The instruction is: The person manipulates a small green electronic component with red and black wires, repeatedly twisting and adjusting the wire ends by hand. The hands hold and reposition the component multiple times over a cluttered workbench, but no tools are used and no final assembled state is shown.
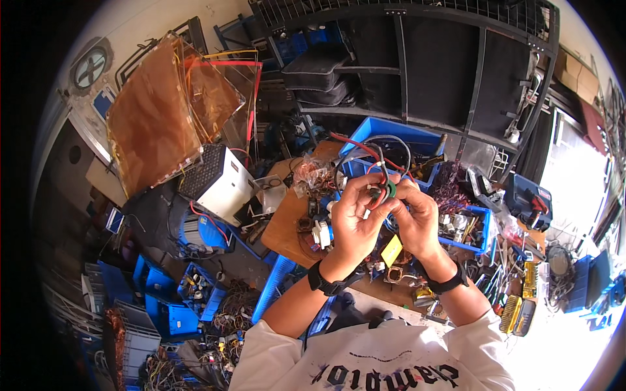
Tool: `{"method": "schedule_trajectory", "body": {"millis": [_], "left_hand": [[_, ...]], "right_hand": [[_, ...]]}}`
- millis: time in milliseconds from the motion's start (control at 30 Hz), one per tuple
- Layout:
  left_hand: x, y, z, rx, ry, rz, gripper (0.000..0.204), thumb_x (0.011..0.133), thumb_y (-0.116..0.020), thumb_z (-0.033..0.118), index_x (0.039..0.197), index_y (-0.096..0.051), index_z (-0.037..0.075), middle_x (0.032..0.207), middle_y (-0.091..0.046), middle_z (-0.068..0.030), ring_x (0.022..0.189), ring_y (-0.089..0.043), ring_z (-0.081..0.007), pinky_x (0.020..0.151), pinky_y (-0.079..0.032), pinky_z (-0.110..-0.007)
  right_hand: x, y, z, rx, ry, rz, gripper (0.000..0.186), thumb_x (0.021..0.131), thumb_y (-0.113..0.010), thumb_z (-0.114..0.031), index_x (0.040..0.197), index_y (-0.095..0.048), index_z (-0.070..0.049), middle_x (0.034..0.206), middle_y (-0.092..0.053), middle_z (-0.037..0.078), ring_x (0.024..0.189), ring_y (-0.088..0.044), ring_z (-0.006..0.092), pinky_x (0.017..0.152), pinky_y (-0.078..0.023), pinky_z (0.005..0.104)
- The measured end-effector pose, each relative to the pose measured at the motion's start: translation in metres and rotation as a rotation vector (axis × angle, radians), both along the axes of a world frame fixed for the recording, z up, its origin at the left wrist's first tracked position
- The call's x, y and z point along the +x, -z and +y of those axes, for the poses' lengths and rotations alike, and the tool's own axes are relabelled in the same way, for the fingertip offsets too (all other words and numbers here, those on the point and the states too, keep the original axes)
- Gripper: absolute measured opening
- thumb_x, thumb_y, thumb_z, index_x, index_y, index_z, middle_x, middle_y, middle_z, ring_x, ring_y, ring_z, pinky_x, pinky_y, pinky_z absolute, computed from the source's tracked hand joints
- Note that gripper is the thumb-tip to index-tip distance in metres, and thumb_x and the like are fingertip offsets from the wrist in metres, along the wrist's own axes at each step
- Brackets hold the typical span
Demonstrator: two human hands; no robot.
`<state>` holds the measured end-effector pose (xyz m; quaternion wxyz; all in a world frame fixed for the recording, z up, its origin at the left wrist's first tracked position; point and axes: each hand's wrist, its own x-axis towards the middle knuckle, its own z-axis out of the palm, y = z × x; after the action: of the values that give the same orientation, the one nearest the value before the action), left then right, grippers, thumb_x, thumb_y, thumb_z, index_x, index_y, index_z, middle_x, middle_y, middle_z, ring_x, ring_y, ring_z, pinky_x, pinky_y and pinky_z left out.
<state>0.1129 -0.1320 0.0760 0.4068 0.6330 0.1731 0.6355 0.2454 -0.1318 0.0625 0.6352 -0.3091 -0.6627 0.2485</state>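
Observation:
Both my hands are raised above the cluttered workbench, fingertips close together. Between them is a small green ring-shaped part (390, 189) with black, grey and red cables (381, 156) running from it and looping up beyond my fingers. My left hand (357, 220) pinches the cables on the ring's left side, next to a dark piece whose kind I cannot make out. The fingers of my right hand (417, 218) are closed on the ring's right edge. My fingers hide part of the ring and cables. A yellow card (392, 250) lies below, between my wrists.
Behind my hands stands a blue bin (372, 128) with tools and parts. A smaller blue tray (486, 229) of metal pieces sits at right, near pliers and yellow-handled brushes (510, 314). A wooden board (279, 228) lies at left. Blue crates (156, 276) and tangled cables crowd the floor.

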Motion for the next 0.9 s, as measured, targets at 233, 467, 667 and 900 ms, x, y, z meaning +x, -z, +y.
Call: {"method": "schedule_trajectory", "body": {"millis": [233,467,667,900], "left_hand": [[0.002,0.009,0.005,0.041,-0.024,0.020,0.039,0.092,-0.065,-0.002,0.126,-0.048,-0.003,0.121,-0.063,-0.0180,0.113,-0.062,-0.0230,0.098,-0.049,-0.033],[-0.002,0.021,0.019,0.111,-0.275,0.167,0.038,0.088,-0.070,-0.002,0.123,-0.057,-0.004,0.116,-0.066,-0.0145,0.104,-0.064,-0.0169,0.090,-0.051,-0.030],[-0.011,0.026,0.025,0.117,-0.322,0.174,0.039,0.088,-0.066,-0.009,0.125,-0.055,-0.006,0.118,-0.065,-0.0182,0.108,-0.064,-0.0213,0.095,-0.053,-0.034],[0.006,0.019,0.017,-0.011,-0.188,-0.118,0.038,0.087,-0.071,-0.004,0.122,-0.058,-0.005,0.109,-0.070,-0.0118,0.098,-0.066,-0.0141,0.087,-0.053,-0.027]], "right_hand": [[0.005,-0.001,0.007,0.053,-0.001,-0.033,0.008,0.083,-0.073,-0.009,0.087,-0.068,-0.004,0.081,-0.067,0.006,0.077,-0.059,0.0242,0.082,-0.042,0.0369],[0.010,0.002,0.010,-0.001,0.102,-0.220,0.011,0.083,-0.075,-0.010,0.090,-0.070,-0.004,0.088,-0.067,0.008,0.085,-0.060,0.0253,0.085,-0.043,0.0369],[0.011,0.006,0.011,-0.137,0.018,-0.171,0.014,0.083,-0.075,-0.011,0.095,-0.072,-0.005,0.092,-0.068,0.009,0.085,-0.061,0.0257,0.082,-0.045,0.0362],[-0.003,0.011,0.008,-0.089,0.142,-0.040,0.012,0.080,-0.076,-0.006,0.091,-0.071,-0.005,0.085,-0.066,0.008,0.082,-0.061,0.0232,0.079,-0.046,0.0341]]}}
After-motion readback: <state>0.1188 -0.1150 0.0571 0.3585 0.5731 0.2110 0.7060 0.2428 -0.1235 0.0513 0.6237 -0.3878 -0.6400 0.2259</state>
